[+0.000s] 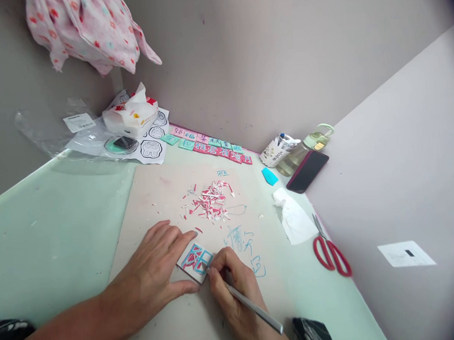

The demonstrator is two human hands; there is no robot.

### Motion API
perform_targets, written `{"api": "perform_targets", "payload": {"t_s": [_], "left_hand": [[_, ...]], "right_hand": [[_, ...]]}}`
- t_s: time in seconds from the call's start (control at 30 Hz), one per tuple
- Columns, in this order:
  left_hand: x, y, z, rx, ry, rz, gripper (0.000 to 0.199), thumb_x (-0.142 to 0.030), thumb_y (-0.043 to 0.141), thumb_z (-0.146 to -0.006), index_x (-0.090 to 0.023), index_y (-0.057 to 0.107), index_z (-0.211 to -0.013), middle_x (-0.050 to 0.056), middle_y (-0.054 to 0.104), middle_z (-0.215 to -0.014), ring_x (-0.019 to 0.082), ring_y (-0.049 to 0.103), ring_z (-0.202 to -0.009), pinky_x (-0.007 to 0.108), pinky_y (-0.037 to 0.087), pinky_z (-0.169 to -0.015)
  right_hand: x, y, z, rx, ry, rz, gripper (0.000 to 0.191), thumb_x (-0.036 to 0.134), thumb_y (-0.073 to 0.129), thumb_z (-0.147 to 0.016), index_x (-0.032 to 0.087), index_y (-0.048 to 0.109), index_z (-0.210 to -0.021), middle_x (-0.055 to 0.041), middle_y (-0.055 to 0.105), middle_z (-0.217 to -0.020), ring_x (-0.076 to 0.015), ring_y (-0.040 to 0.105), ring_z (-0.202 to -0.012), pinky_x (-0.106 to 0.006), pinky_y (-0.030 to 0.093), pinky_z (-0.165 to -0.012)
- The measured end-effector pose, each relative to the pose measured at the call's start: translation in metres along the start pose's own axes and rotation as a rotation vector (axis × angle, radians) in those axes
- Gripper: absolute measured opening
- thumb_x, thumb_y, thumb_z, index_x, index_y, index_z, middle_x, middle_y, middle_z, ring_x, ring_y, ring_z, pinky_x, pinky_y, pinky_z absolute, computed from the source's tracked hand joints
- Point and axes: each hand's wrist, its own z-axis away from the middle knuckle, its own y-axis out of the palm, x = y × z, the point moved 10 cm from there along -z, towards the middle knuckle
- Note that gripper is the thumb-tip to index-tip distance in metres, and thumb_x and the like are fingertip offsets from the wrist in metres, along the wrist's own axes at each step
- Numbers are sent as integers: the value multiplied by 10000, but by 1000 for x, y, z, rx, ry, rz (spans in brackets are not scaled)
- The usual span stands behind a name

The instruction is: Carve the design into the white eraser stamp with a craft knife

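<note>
A small square carving block (186, 257) lies on the pale board, white on top with a blue-outlined character and red showing in its cut parts. My left hand (154, 267) grips it between thumb and forefinger, at its near and far edges. My right hand (235, 281) is closed round a slim silver carving knife (256, 310) in a pen grip. The knife's tip meets the right side of the block's face, partly hidden by my fingers. Beyond the block sits a heap of red and white shavings (212, 202).
The board (144, 194) bears blue pen marks. Lettered pink and green pieces (210, 144) line the wall. To the right are red-handled scissors (332, 256), a tissue (292, 217), a phone (308, 172), a bottle (287, 164) and a pen cup (275, 151). A tissue pack (131, 119) stands back left.
</note>
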Motion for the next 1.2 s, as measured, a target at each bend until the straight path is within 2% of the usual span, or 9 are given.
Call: {"api": "perform_targets", "payload": {"t_s": [0.17,0.3,0.47,0.63,0.97,1.2], "left_hand": [[-2,0,-2,26,39,35,631,-116,857,-747,-220,507,-1262,19,599,-1089,272,570,-1065,481,289,-1139],[0,-3,-6,35,-19,58,478,-119,878,-714,-220,552,-1049,-15,583,-948,248,579,-957,522,266,-1142],[-3,-6,-9,17,-20,43,457,-148,898,-689,-226,528,-946,-33,560,-885,236,565,-903,550,260,-1145],[-4,-8,-8,11,-4,42,456,-146,884,-703,-232,507,-946,-34,554,-884,232,562,-898,550,257,-1147],[-4,-9,-9,-6,6,49,440,-152,866,-709,-236,508,-951,-36,568,-883,230,574,-891,548,266,-1140],[-4,-8,-8,3,7,56,415,-162,846,-735,-240,508,-963,-36,566,-890,232,572,-898,550,275,-1140]], "right_hand": [[-4,-4,-1,-28,46,-14,179,280,487,-935,229,457,-767,35,492,-698,-136,414,-625,-260,333,-582],[-10,-2,-1,-28,75,-62,193,312,499,-926,232,448,-758,33,498,-689,-138,420,-626,-264,333,-584],[-13,-1,0,-51,65,-129,208,295,514,-929,235,437,-745,42,486,-683,-133,410,-622,-262,326,-581],[-9,-1,2,-30,23,-129,212,297,502,-962,230,455,-766,38,491,-704,-136,409,-637,-270,325,-595],[-6,1,3,40,34,-185,179,273,495,-982,222,487,-810,20,525,-769,-146,440,-703,-277,342,-632],[-9,0,3,12,41,-190,176,255,506,-959,228,473,-788,26,506,-745,-148,437,-698,-276,342,-633]]}}
